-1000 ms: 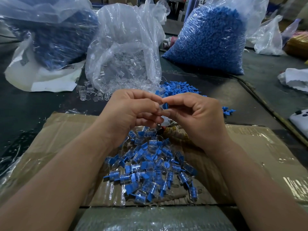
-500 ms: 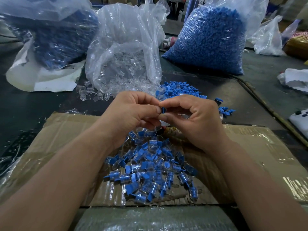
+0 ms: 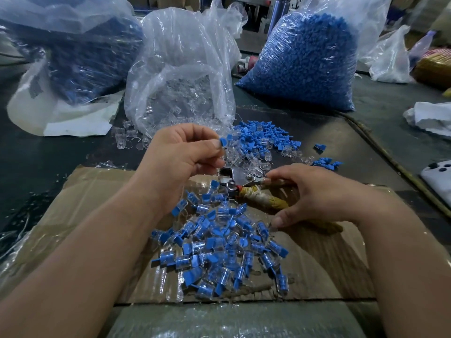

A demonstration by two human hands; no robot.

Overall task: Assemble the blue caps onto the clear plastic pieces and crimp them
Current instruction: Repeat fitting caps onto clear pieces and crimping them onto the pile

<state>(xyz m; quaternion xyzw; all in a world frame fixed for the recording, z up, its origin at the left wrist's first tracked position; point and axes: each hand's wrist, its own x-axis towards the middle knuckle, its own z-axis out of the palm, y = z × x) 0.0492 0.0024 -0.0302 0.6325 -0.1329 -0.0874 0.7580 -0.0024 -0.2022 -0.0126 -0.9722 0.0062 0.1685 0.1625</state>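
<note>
My left hand [image 3: 185, 157] pinches a clear plastic piece with a blue cap [image 3: 223, 142] pushed into it, held above the table. My right hand [image 3: 314, 193] is lower, fingers curled over the tape-wrapped handles of the crimping pliers [image 3: 253, 195], whose metal jaws [image 3: 230, 176] lie on the cardboard; the grasp is loose. A heap of assembled blue-and-clear pieces [image 3: 219, 250] lies on the cardboard in front of me. Loose blue caps [image 3: 261, 136] and loose clear pieces [image 3: 246, 157] sit just beyond my hands.
An open clear bag of clear pieces [image 3: 180, 79] stands behind my hands. A bag full of blue caps [image 3: 305, 59] stands to its right and another bag [image 3: 80, 50] to the left. The taped cardboard sheet [image 3: 341, 259] covers the dark table [image 3: 48, 152]. A white device [image 3: 439, 176] lies at right.
My hands have separated. The left hand kept the capped piece and rose slightly to the left; the right hand dropped down and right onto the pliers' handles.
</note>
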